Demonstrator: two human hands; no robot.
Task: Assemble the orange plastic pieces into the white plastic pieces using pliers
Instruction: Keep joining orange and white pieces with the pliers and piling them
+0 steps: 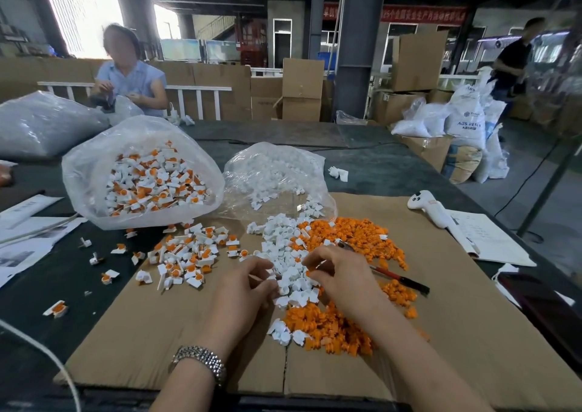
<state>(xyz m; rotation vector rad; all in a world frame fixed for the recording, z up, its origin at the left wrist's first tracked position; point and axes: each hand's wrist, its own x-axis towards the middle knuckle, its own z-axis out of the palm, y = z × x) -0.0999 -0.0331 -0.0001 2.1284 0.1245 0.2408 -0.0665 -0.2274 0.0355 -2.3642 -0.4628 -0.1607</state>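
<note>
Both hands worked at the middle of the cardboard sheet [163, 326]: the left hand [248, 288] curled, pinching a small white piece at its fingertips, the right hand [338, 273] closed round the pliers [393, 275], whose red-and-black handles stuck out to the right. Loose white pieces [289, 254] lay touching the fingers, with a wide heap of orange pieces [352, 235] just beside and below them. Left of that lay a scatter of assembled pieces [189, 254]; beyond it a clear bag of assembled pieces [154, 181] stood full, near an opened bag of white pieces [274, 172]. Judging by the heaps, much was done and much remained.
</note>
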